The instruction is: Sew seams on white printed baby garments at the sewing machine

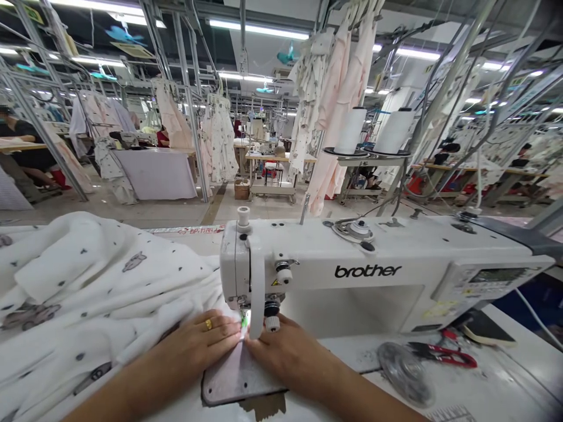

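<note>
Catalogue entry, landmark: a white Brother lockstitch sewing machine head (334, 264), its arm extended across the view with the needle end at the left. A white cotton garment panel (88, 281), printed with small grey motifs, was gathered to the left of the needle end, and its folded edge was led in under the presser foot (243, 319), so that the work in hand was seen at the needle. The long axis of the fold was aligned from lower left up to the needle, pointing toward the machine head. The left hand (197, 343) was laid flat on the panel just left of the foot, with its fingers (224, 334) pressed together and extended; 1 gold ring (208, 323) was worn. The right hand (285, 351) was placed just right of the foot, its fingers (259, 346) likewise pressed together, resting on the cloth; no pinch was shown by either hand. Below the needle end, a pale cloth layer (237, 375) lay under both hands. To the right, red-handled thread snips (444, 354) and a round grey disc (404, 372) lay on the machine table (492, 390). Behind the head, 2 white thread cones (372, 130) stood on a stand.
</note>
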